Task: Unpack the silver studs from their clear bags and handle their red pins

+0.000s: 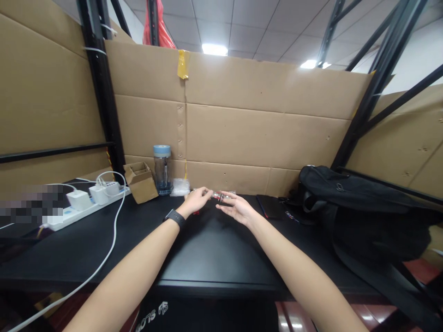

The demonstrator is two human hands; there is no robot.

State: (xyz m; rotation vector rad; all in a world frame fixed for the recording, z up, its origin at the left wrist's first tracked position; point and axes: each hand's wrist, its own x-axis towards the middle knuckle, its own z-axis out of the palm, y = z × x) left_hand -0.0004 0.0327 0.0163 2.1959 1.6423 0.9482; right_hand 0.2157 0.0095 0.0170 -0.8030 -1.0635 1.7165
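Observation:
Near the back of the black table (214,258), my left hand (196,201) wears a dark wristband (176,217). Its fingers are closed together at the tips, where whatever they pinch is too small to make out. Facing it, my right hand (239,208) has its fingers stretched and apart, thumb lowest. Between the two hands are small red and clear shiny pieces (217,194), and a thin dark piece (221,198) shows by the right fingertips. Whether the right fingers touch that piece, I cannot tell. A bit of red (196,212) shows under my left hand.
Behind the hands stand an open cardboard box (141,184), a blue-lidded bottle (162,170) and a clear plastic packet (180,187). A white power strip (79,210) with a trailing cable (116,230) lies left. Right are a dark flat case (272,207) and a black bag (374,216). Cardboard walls (242,124) enclose the table.

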